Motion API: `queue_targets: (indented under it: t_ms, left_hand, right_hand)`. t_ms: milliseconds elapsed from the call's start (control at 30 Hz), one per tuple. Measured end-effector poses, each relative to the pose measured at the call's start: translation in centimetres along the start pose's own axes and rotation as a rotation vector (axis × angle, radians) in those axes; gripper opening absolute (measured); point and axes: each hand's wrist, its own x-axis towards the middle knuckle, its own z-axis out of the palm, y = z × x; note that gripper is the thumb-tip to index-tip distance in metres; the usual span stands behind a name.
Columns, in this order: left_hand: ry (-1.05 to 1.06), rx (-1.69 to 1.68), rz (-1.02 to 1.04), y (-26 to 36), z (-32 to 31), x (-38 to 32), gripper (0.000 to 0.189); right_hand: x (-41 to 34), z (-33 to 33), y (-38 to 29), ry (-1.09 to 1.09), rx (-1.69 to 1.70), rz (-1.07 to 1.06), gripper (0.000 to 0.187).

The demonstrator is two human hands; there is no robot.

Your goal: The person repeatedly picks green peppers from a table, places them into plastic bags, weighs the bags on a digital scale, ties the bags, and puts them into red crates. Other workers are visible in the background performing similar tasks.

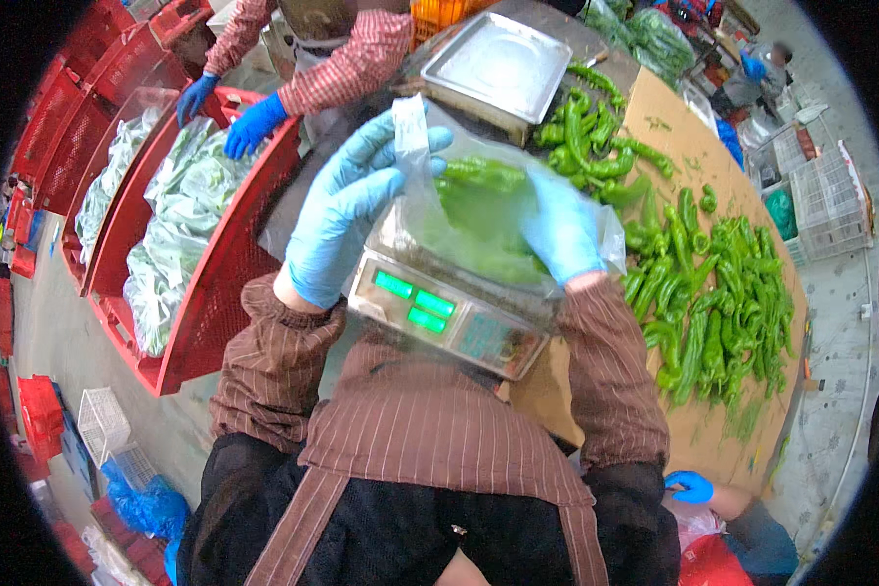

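My left hand (355, 198), in a light blue glove, has a white label-like strip (410, 132) at its fingertips, beside the edge of a clear plastic bag. Long green peppers (479, 187) fill this bag (446, 242) above a digital weighing scale (402, 311) with lit green displays. Gloved the same way, my right hand (565, 227) grips the bag's right side and is blurred by motion. Its fingertips are hard to make out against the bag. Part of the scale's platform is hidden under the bag.
Loose green peppers (710, 308) lie on a cardboard sheet (747, 447) to the right. Another scale with a metal tray (498, 66) stands beyond. A co-worker's gloved hands (252, 124) reach over a red crate (212, 293) of bagged greens (183, 220). Another person's gloved hand (692, 486) is at lower right.
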Motion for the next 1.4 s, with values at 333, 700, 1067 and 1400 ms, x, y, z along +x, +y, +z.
queue_targets:
  t_ms: [333,700,1067,1400]
  left_hand:
    - [0.141,-0.059,-0.021,-4.6,-2.9,4.7,0.051]
    - [-0.296,0.464,0.094,-4.2,8.0,0.5,0.076]
    - [-0.646,-0.016,-0.461,-10.1,11.6,-0.9,0.059]
    - [-0.741,0.053,-0.677,-12.9,13.4,-2.8,0.050]
  right_hand:
    - [-8.4,-11.8,0.4,-0.246,0.698,0.422,0.050]
    - [-18.7,-12.5,-2.0,0.115,1.076,0.719,0.051]
    - [-23.1,-11.1,-7.8,0.243,0.814,0.726,0.050]
    - [-29.4,-10.4,-11.5,0.319,1.192,0.835,0.061]
